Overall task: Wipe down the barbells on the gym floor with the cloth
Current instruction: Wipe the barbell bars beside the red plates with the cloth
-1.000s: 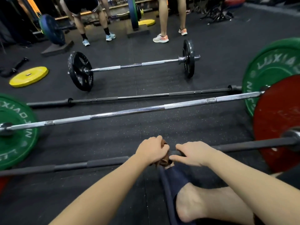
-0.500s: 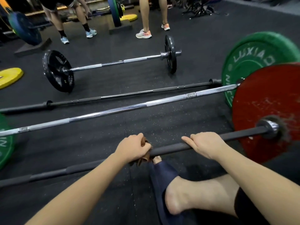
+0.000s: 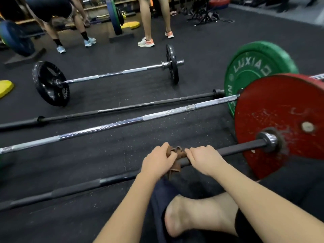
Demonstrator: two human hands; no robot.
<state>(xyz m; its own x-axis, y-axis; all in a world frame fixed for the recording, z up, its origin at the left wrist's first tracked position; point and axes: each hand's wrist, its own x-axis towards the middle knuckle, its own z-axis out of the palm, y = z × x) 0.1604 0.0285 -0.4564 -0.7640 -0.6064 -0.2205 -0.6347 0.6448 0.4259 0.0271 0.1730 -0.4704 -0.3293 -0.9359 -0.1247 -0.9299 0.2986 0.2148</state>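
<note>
A dark barbell (image 3: 242, 147) with a red plate (image 3: 284, 118) lies across the floor nearest me. A brown cloth (image 3: 176, 155) is wrapped round its shaft. My left hand (image 3: 157, 163) is closed on the cloth and the bar. My right hand (image 3: 204, 159) grips the bar just right of the cloth, touching its edge. Beyond lie a chrome barbell (image 3: 122, 122) with a green plate (image 3: 254, 67), a bare black bar (image 3: 122, 109), and a shorter chrome barbell (image 3: 112, 74) with black plates.
My bare foot (image 3: 189, 218) and a dark garment rest on the black rubber floor (image 3: 98, 160) under my arms. Two people's legs (image 3: 149, 23) stand at the back near a loaded bar. A yellow plate (image 3: 5, 87) lies at the left edge.
Both hands have moved right along the near bar towards the red plate. My right hand, apart half a second ago, is back beside the cloth. The view has swung right.
</note>
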